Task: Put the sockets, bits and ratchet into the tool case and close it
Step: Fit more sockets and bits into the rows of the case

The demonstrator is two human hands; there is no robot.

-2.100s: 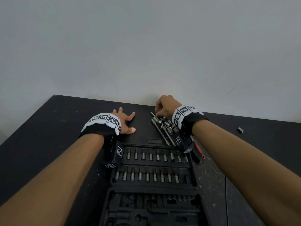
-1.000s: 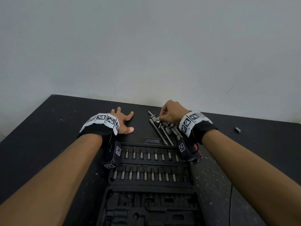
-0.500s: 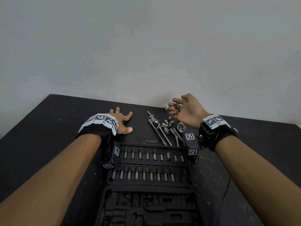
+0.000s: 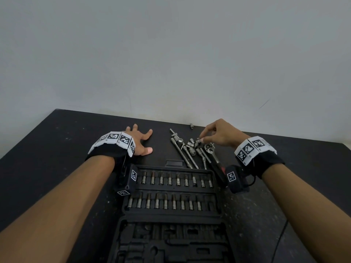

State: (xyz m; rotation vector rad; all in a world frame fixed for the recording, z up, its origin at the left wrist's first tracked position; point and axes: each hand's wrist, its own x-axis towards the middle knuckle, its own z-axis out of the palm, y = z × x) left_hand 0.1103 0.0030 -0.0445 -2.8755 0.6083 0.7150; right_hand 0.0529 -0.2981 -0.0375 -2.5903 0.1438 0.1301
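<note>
Open tool case [image 4: 171, 217] nearest the viewer, two rows of bits [image 4: 176, 181] seated in its far tray. Beyond it, left hand [image 4: 140, 142] rests flat, fingers spread, on the table [image 4: 47, 149]. Right hand [image 4: 220, 136] pinches a small socket [image 4: 198, 141] above the loose pile beside the ratchet [image 4: 212, 153]. Farthest, a lone socket [image 4: 191, 126] lies near the wall.

place: we judge a workshop bench | surface: scuffed, speckled black table [image 4: 57, 149] | backdrop at 12 o'clock: bare grey wall [image 4: 171, 54] | at 6 o'clock: open tool case [image 4: 171, 215] | we see loose sockets [image 4: 191, 147]
</note>
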